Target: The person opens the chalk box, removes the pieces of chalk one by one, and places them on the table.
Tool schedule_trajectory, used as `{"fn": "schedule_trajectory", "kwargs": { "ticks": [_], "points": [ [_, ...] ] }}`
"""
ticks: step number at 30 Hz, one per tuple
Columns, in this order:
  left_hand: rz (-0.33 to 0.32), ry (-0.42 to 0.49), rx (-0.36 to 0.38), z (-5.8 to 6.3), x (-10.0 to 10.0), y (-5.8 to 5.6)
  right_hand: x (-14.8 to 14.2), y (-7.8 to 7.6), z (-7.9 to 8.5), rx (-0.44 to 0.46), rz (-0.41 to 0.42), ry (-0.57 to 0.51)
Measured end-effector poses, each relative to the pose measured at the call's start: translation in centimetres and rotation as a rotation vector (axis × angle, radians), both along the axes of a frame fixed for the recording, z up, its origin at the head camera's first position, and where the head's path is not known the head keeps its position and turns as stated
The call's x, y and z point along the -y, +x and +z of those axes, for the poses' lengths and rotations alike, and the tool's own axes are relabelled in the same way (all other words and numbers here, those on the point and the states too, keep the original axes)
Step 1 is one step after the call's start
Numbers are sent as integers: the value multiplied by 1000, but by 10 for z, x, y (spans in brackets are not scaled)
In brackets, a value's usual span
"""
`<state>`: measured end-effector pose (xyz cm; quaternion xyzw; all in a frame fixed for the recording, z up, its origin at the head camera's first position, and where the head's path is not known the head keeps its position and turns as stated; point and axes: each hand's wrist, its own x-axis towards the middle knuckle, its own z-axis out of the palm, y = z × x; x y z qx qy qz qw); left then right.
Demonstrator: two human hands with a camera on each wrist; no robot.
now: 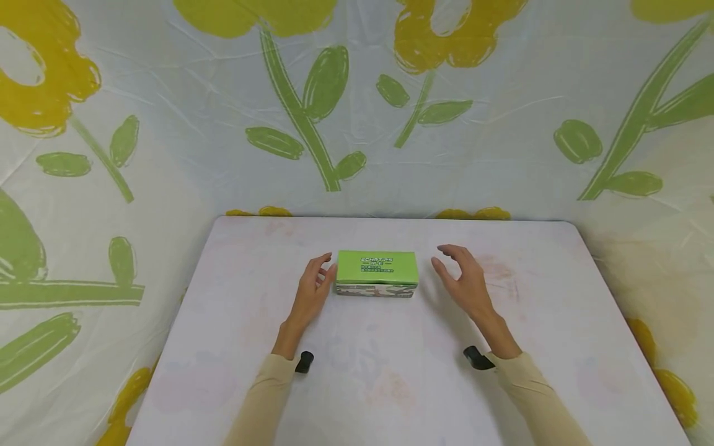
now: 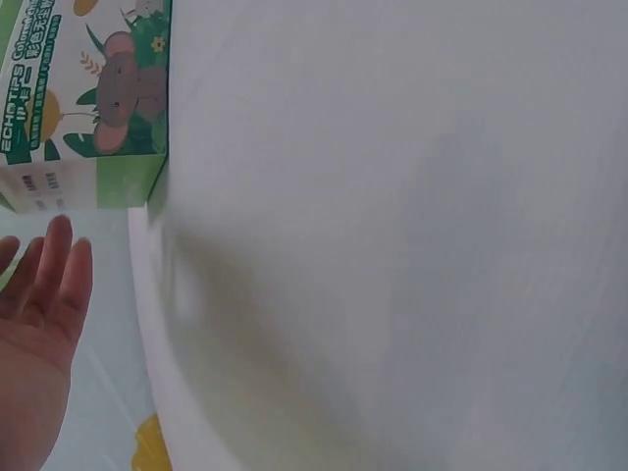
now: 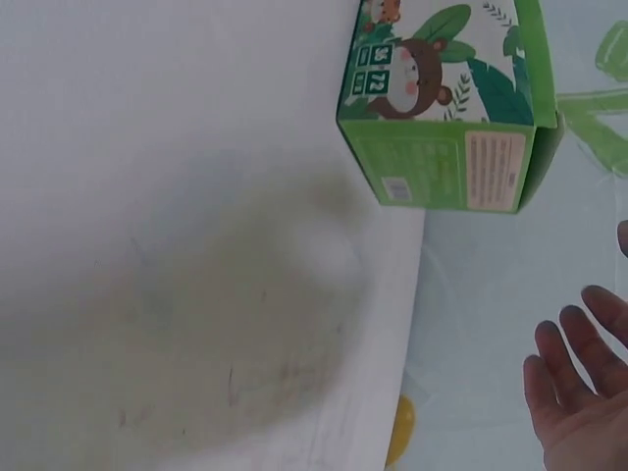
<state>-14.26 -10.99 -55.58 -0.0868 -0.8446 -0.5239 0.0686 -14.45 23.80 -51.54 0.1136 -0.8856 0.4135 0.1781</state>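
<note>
A green cardboard box (image 1: 377, 267) with printed lettering on its lid lies lengthwise across the table's far middle. Its front shows cartoon animals and leaves, an elephant on the box (image 2: 123, 93) in the left wrist view and a bear on the box (image 3: 422, 78) in the right wrist view. Close beside the box's left end is my left hand (image 1: 314, 287), fingers loosely bent, holding nothing; whether it touches the box I cannot tell. My right hand (image 1: 467, 282) hovers apart from the right end, thumb and fingers spread, with nothing in it.
The white table (image 1: 357, 396) has rounded far corners and faint smudges. Behind it and at both sides hangs a pale cloth (image 1: 195, 93) printed with yellow flowers and green stems. A black wrist camera (image 1: 478, 358) sits at the right cuff, another black camera (image 1: 304, 362) at the left.
</note>
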Motion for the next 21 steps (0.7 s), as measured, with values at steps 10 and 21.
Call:
{"fn": "schedule_trajectory", "kwargs": {
  "ticks": [10,21],
  "points": [
    [-67,41,68,-10,-11,3,19,-1,2,82,67,-10],
    [-130,30,127,-18,-6,-3,33,-5,-1,143,187,-31]
  ]
}}
